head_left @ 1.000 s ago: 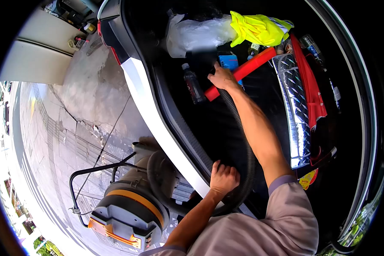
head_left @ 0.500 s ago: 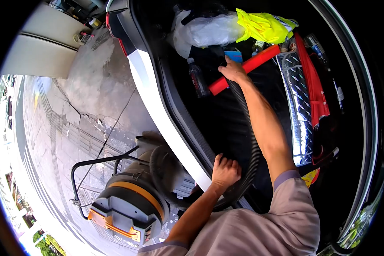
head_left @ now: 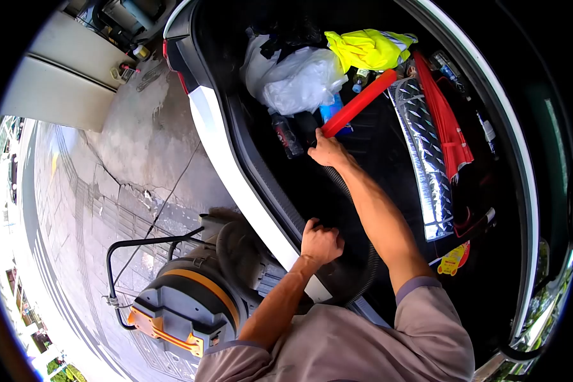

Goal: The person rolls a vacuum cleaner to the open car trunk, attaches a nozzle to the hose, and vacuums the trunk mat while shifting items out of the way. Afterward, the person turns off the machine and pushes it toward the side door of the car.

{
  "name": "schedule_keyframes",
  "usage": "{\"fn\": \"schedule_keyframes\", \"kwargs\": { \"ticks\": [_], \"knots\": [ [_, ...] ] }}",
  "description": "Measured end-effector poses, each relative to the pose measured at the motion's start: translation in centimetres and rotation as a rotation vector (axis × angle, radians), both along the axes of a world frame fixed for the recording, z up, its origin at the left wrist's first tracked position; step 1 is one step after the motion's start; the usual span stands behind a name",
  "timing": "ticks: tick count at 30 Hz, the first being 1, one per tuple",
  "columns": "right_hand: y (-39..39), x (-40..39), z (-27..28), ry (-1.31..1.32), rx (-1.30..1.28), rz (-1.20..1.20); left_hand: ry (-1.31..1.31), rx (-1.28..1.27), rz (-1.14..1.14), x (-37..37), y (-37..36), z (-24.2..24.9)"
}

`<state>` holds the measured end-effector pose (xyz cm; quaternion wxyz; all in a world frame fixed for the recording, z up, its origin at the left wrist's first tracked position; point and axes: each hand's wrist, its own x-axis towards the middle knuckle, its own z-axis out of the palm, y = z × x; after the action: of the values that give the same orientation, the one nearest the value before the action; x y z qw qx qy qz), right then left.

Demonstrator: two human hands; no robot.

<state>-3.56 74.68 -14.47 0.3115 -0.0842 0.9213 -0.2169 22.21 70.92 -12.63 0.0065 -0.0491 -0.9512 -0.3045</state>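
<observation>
My right hand (head_left: 330,150) is wrapped around the front end of a black ribbed vacuum hose (head_left: 339,181), low in the car's trunk. The near end of a red tube (head_left: 360,104) lies right above its fingers. A dark-labelled plastic bottle (head_left: 286,136) lies to the left, and a blue packet (head_left: 330,109) lies partly under the red tube. My left hand (head_left: 322,243) is closed, fingers curled, by the trunk's inner edge; its palm side is hidden. The hose curves down past my right forearm toward the sill.
A vacuum cleaner (head_left: 191,299) stands on the ground left of the white bumper (head_left: 226,165). In the trunk lie a white plastic bag (head_left: 305,79), a yellow vest (head_left: 369,49), a folded silver sunshade (head_left: 421,159), red fabric (head_left: 440,118) and a yellow tag (head_left: 452,260).
My right hand has moved down and left with the hose, to the red tube's near end. My left hand has shifted slightly up and left. The white bag now sits lower and looks bunched up.
</observation>
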Motion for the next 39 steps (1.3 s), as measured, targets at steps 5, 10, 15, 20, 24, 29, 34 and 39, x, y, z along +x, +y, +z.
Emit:
{"fn": "schedule_keyframes", "kwargs": {
  "ticks": [5, 10, 15, 20, 24, 29, 34, 39],
  "knots": [
    [0.1, 0.3, 0.5, 0.022, 0.005, 0.005, -0.017, 0.324, 0.465, -13.8, -8.1, 0.6],
    [0.2, -0.7, -1.2, 0.046, -0.028, 0.028, -0.115, -0.152, 0.353, -31.6, -13.0, -4.7],
    [0.8, 0.6, -3.1, 0.140, 0.002, 0.063, -0.343, -0.263, 0.358, -39.6, -14.3, -6.8],
    [3.1, 2.0, -3.7, 0.122, -0.069, 0.095, -0.336, -0.275, 0.368, -39.9, -14.7, -8.4],
    [9.7, 7.8, 6.1, -0.004, -0.293, 0.182, -0.332, -0.338, 0.398, -41.0, -15.4, -8.7],
    [19.3, 10.8, 8.6, 0.118, -0.332, -0.385, -0.314, -0.356, 0.366, -41.1, -15.0, -9.1],
    [20.6, 3.4, -6.6, 0.153, -0.826, -0.981, -0.341, -0.472, 0.245, -42.1, -15.7, -7.7],
    [20.4, 4.5, -13.3, 0.137, -0.997, -1.060, -0.396, -0.843, 0.066, -44.4, -14.5, -6.8]
  ]
}}
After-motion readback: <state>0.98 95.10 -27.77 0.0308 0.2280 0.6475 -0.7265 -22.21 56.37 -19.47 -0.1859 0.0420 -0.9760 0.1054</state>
